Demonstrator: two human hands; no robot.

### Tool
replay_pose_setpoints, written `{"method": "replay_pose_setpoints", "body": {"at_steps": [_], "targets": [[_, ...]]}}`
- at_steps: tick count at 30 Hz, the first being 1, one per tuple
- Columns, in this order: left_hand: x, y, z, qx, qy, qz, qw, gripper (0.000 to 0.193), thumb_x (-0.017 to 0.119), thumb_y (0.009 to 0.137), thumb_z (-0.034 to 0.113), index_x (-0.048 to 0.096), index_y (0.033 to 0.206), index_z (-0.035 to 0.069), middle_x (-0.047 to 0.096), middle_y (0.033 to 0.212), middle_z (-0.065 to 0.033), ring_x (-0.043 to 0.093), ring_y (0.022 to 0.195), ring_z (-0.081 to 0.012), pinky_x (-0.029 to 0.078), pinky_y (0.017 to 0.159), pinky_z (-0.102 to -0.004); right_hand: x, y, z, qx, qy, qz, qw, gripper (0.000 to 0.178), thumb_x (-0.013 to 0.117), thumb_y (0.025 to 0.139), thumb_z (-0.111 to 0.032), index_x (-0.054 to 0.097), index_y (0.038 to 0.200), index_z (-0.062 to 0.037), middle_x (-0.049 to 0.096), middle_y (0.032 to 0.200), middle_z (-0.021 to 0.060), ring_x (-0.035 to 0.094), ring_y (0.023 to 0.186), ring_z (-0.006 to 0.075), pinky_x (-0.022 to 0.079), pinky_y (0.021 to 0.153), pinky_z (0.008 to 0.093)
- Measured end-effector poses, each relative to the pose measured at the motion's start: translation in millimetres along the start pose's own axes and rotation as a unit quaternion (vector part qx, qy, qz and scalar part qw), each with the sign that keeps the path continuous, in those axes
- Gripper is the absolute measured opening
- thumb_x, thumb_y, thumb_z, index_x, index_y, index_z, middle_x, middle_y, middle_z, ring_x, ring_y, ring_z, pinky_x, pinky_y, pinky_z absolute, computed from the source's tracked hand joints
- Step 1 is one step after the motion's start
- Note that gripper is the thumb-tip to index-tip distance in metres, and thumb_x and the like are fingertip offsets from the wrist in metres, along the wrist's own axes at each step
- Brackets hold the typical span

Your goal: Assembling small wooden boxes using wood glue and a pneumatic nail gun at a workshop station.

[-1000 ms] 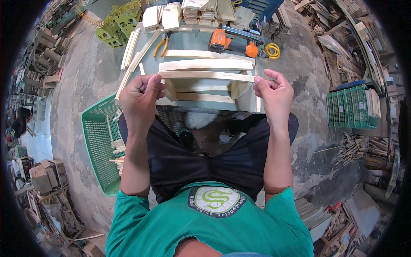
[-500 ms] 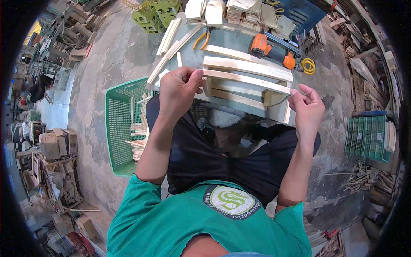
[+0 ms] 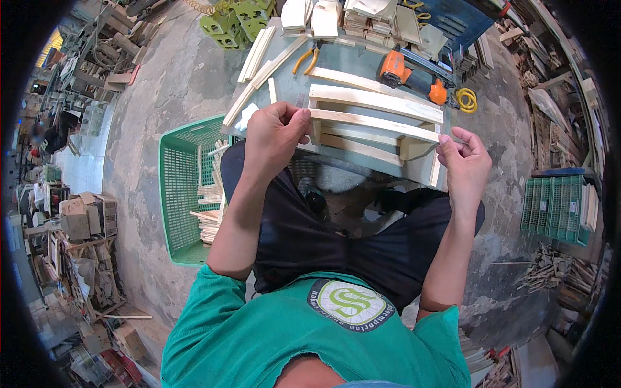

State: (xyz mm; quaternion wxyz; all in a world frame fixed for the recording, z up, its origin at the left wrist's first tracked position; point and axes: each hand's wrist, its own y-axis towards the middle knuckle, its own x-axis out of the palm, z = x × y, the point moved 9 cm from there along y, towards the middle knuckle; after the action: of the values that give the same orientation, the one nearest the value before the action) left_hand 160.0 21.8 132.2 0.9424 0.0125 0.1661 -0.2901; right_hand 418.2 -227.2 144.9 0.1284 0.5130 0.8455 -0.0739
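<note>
A thin pale wooden slat (image 3: pixel 375 123) lies across the near top edge of a small wooden crate frame (image 3: pixel 378 100) on the worktable. My left hand (image 3: pixel 275 139) pinches its left end between thumb and bent fingers. At the opposite end, my right hand (image 3: pixel 464 157) grips the slat with thumb and index finger, the other fingers loosely curled. Beyond the frame lies an orange nail gun (image 3: pixel 394 69). Orange-handled pliers (image 3: pixel 306 59) rest at the far left of it. Part of the frame's lower side is hidden behind the slat.
Loose wooden strips (image 3: pixel 264 77) lie along the table's left side. Stacked wood pieces (image 3: pixel 369 26) stand at the back. A green plastic basket (image 3: pixel 178 194) with slats sits on the floor at my left. A coiled yellow hose (image 3: pixel 465 100) hangs by the table's right edge.
</note>
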Motion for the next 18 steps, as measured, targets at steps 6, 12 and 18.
{"method": "replay_pose_setpoints", "body": {"at_steps": [6,12,18], "targets": [[5.6,3.5,-17.7,-0.083,-0.118,-0.028,0.989,0.024,0.070,0.099,0.021,0.069,0.092,-0.001,0.071,0.077,-0.0061,0.066,0.064,-0.0103,0.052,0.058,-0.0231,-1.3,0.0,2.6,-0.007,-0.008,0.004,1.000,0.033,0.077,0.092,-0.013,0.067,0.116,0.0071,0.074,0.084,0.0071,0.066,0.073,0.0076,0.053,0.067,0.0231],[8.4,2.7,-23.3,-0.093,-0.154,-0.033,0.983,0.024,0.070,0.099,0.022,0.067,0.092,-0.001,0.070,0.078,-0.0062,0.065,0.063,-0.0107,0.051,0.058,-0.0233,-3.0,2.3,5.4,-0.028,-0.039,0.013,0.999,0.029,0.076,0.092,-0.013,0.070,0.113,0.0049,0.073,0.081,0.0052,0.064,0.071,0.0073,0.050,0.067,0.0228],[-0.4,-4.3,-1.7,-0.049,-0.048,0.019,0.997,0.025,0.069,0.098,0.020,0.066,0.101,-0.005,0.067,0.075,-0.0042,0.063,0.063,-0.0103,0.052,0.060,-0.0257,-6.2,3.0,25.5,-0.001,0.073,-0.016,0.997,0.023,0.067,0.099,-0.013,0.069,0.114,0.0037,0.075,0.093,0.0077,0.071,0.082,0.0113,0.057,0.073,0.0268]]}}
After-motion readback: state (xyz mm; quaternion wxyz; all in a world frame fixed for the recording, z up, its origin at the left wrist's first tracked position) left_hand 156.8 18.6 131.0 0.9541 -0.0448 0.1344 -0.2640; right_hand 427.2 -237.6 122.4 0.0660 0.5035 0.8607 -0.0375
